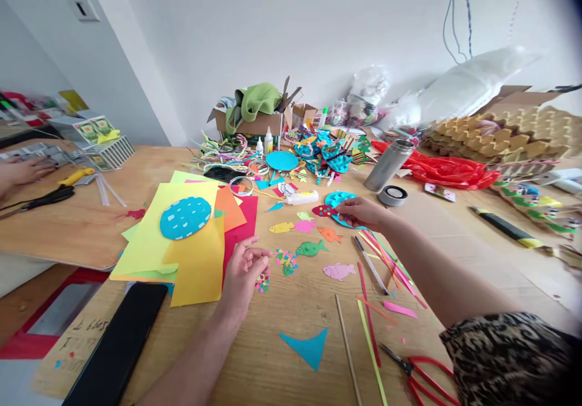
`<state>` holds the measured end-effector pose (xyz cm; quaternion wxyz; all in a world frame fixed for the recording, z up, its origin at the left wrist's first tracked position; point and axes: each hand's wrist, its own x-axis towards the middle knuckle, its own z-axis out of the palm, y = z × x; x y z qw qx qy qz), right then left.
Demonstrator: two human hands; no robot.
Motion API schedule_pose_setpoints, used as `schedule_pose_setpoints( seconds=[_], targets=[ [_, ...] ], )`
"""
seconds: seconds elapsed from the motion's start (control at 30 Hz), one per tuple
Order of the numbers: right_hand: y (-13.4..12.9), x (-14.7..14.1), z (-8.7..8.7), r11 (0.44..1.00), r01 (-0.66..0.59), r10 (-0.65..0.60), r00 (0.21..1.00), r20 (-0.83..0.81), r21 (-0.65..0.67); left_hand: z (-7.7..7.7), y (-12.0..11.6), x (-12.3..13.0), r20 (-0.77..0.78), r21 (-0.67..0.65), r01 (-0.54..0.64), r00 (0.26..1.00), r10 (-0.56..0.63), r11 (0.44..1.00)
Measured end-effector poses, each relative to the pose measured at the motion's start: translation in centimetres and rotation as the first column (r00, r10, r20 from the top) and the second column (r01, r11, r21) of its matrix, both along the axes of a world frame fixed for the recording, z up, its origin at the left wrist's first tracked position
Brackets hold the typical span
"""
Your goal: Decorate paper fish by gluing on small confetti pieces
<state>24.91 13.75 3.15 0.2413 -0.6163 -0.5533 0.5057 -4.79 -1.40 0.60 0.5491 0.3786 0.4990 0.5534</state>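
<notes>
My right hand pinches a red paper fish with light dots by its tail, beside a blue textured disc. My left hand is raised over the table, thumb and forefinger pressed together; anything between them is too small to make out. Close to its fingertips lie a pile of coloured paper dots and a dotted fish. Several plain paper fish lie between the hands, among them a green fish, an orange fish, a yellow fish and a lilac fish.
Coloured sheets with a blue patterned oval lie left, above a black phone. A glue bottle, steel flask, pen, paper strips and red-handled scissors surround the workspace. A co-worker's hand is far left.
</notes>
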Motion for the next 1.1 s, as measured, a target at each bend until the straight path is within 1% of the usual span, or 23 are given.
schedule_pose_setpoints(
  seconds=[0.1, 0.17, 0.27, 0.37, 0.53, 0.77, 0.93, 1.1],
  targets=[
    [1.0, 0.4, -0.4, 0.995, -0.001, 0.005, 0.999, 0.048, -0.099, 0.0, 0.0, -0.1, 0.003, -0.009, 0.005, 1.000, -0.005, 1.000],
    [1.5, 0.4, -0.8, 0.992, -0.013, 0.024, 0.996, 0.083, -0.128, 0.0, 0.0, -0.1, 0.002, -0.012, 0.009, 1.000, -0.009, 1.000],
    [2.2, 0.0, -1.4, 0.992, -0.019, 0.041, 0.985, 0.171, -0.125, 0.0, 0.0, -0.1, 0.001, -0.014, 0.017, 1.000, -0.017, 1.000],
    [2.9, -0.4, -2.0, 0.996, -0.019, 0.044, 0.953, 0.301, -0.087, 0.0, -0.1, -0.1, 0.004, -0.013, 0.022, 1.000, -0.022, 1.000],
    [3.6, -1.3, -2.7, 0.998, -0.057, 0.047, 0.861, 0.507, 0.004, 0.0, 0.0, 0.0, 0.004, -0.016, 0.036, 0.999, -0.036, 0.999],
    [3.6, -2.4, -2.2, 0.984, -0.140, 0.023, 0.702, 0.712, 0.107, 0.1, -0.1, 0.0, 0.006, -0.034, 0.049, 0.999, -0.049, 0.998],
    [3.2, -3.2, -2.0, 0.981, -0.129, -0.044, 0.595, 0.803, 0.148, 0.2, -0.2, 0.0, 0.020, -0.039, 0.056, 0.998, -0.056, 0.998],
    [2.5, -3.9, -2.0, 0.974, -0.158, -0.050, 0.551, 0.833, 0.163, 0.4, -0.2, 0.1, 0.117, -0.059, 0.062, 0.992, -0.055, 0.996]
  ],
)
